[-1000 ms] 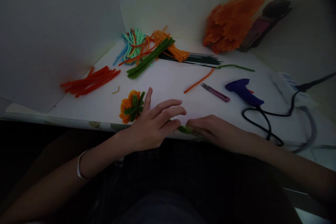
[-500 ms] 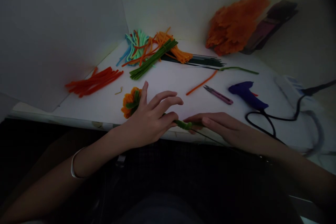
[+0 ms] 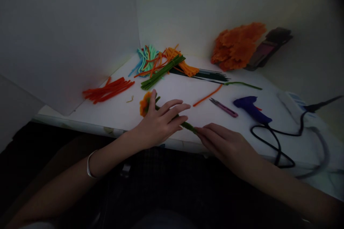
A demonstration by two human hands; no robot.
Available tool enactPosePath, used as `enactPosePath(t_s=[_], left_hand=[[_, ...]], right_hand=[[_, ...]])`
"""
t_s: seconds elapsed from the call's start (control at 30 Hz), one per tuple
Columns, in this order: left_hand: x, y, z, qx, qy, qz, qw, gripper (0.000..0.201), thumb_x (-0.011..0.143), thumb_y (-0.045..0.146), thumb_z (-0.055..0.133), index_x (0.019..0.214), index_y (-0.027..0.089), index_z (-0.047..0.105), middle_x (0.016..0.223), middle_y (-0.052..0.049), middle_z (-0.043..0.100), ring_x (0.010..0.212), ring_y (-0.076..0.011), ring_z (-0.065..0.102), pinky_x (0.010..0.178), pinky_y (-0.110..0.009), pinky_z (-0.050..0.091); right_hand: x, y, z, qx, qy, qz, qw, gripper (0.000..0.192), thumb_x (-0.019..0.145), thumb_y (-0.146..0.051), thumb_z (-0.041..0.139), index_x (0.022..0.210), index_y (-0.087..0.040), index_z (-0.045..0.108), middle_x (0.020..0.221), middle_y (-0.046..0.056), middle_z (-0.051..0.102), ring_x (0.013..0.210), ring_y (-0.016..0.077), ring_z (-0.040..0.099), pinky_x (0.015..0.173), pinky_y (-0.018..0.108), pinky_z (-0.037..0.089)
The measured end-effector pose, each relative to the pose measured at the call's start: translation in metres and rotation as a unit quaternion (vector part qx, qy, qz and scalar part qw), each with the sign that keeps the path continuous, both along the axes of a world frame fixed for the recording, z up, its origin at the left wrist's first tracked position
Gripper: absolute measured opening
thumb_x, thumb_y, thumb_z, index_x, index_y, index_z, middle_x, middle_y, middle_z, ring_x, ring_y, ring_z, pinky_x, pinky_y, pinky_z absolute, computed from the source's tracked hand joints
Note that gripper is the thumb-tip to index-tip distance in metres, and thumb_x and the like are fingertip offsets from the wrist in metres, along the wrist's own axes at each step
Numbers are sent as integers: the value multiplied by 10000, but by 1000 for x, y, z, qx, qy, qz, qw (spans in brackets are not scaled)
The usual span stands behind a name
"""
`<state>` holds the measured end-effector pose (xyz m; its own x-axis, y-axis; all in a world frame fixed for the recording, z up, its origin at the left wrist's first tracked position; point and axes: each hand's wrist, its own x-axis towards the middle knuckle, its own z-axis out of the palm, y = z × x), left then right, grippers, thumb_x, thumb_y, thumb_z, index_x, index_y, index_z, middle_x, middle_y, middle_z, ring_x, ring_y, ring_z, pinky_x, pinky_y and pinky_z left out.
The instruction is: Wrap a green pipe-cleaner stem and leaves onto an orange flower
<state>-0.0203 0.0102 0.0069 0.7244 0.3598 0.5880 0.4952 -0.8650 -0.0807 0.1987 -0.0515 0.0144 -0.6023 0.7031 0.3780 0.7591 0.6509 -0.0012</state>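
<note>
My left hand (image 3: 161, 123) is closed round the stem of a pipe-cleaner flower, some of its fingers stretched out to the right. The flower's orange head (image 3: 144, 103) peeks out on the left of that hand, with green leaf-like bits behind the petals. From under the left fingers runs the stem, wrapped in fuzzy green pipe cleaner (image 3: 189, 127). At its lower right end the fingertips of my right hand (image 3: 221, 141) pinch the green pipe cleaner. Most of the stem inside the left hand is hidden.
Red pipe cleaners (image 3: 107, 90) lie at left. Behind are a green bundle (image 3: 162, 73), orange pipe cleaners (image 3: 188, 68) and dark stem wires (image 3: 212, 75). Purple-handled snips (image 3: 224, 108) and a blue glue gun (image 3: 252, 109) with its cord lie at right. An orange fluffy bunch (image 3: 238, 46) stands behind.
My right hand has turned and moved down slightly, its fingertips now pinching the green pipe cleaner, which lies straighter along the stem. The whole view has shifted, so table things appear lower.
</note>
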Motion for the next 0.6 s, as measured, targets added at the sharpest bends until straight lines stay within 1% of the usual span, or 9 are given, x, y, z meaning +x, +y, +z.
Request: enactPosePath(t_s=[0.1, 0.17, 0.23, 0.27, 0.33, 0.37, 0.47, 0.53, 0.6], left_hand=[[-3, 2, -1, 73, -119, 0, 990, 315, 811, 244, 571, 1117, 237, 498, 1235, -79, 532, 1166, -216, 456, 1059, -530, 174], [-5, 1, -2, 100, -216, -14, 971, 322, 755, 209, 625, 1056, 217, 513, 1103, -80, 595, 1041, -209, 529, 977, -475, 320], [-5, -1, -3, 71, -268, -52, 959, 218, 735, 166, 625, 932, 186, 534, 894, -49, 636, 833, -166, 577, 821, -374, 423], [-5, -3, -3, 31, -274, -72, 959, 136, 743, 153, 607, 859, 175, 539, 776, -23, 629, 719, -137, 569, 739, -325, 432], [-1, -8, -3, -109, -258, -82, 956, 10, 792, 164, 552, 782, 162, 552, 638, 10, 591, 575, -94, 520, 626, -262, 409], [2, -10, -2, -198, -251, -69, 945, 61, 818, 192, 528, 793, 160, 573, 643, 7, 595, 569, -89, 515, 598, -246, 400], [9, -14, 1, -421, -273, -20, 865, 188, 847, 302, 510, 946, 187, 620, 876, -34, 642, 723, -110, 556, 618, -231, 408], [12, -14, 2, -490, -325, -17, 809, 223, 817, 351, 552, 965, 200, 622, 967, -39, 638, 803, -128, 565, 673, -244, 415], [14, -13, 2, -527, -384, -26, 757, 250, 770, 372, 609, 940, 189, 618, 957, -37, 640, 834, -143, 570, 694, -249, 415]], right_hand=[[3, 3, -1, 14, 36, -36, 999, 112, 876, -180, 459, 885, -137, 561, 760, 57, 586, 625, 123, 549, 568, 241, 453], [5, 6, 1, 20, 79, -50, 995, 75, 862, -168, 486, 888, -145, 553, 758, 44, 581, 629, 110, 542, 588, 231, 455], [6, 8, 5, 24, 129, -59, 990, 58, 847, -152, 509, 890, -159, 548, 762, 28, 582, 634, 96, 538, 596, 212, 455], [6, 8, 7, 23, 155, -66, 985, 56, 841, -150, 518, 884, -168, 548, 754, 18, 582, 628, 90, 534, 588, 202, 455], [4, 8, 11, 1, 215, -84, 973, 45, 836, -158, 524, 860, -184, 552, 734, 2, 579, 609, 82, 529, 547, 182, 455], [2, 7, 13, -16, 246, -93, 965, 39, 837, -167, 522, 843, -189, 554, 725, -2, 577, 601, 81, 527, 524, 174, 455], [-7, 2, 11, -67, 309, -96, 944, 70, 843, -184, 508, 787, -190, 550, 712, -2, 571, 586, 83, 522, 489, 170, 456], [-15, -1, 5, -83, 323, -82, 939, 81, 844, -187, 505, 772, -187, 544, 703, 2, 567, 582, 88, 518, 492, 182, 459], [-22, -2, -4, -86, 323, -69, 940, 71, 843, -178, 502, 785, -184, 541, 707, 9, 565, 586, 94, 517, 494, 194, 456]])
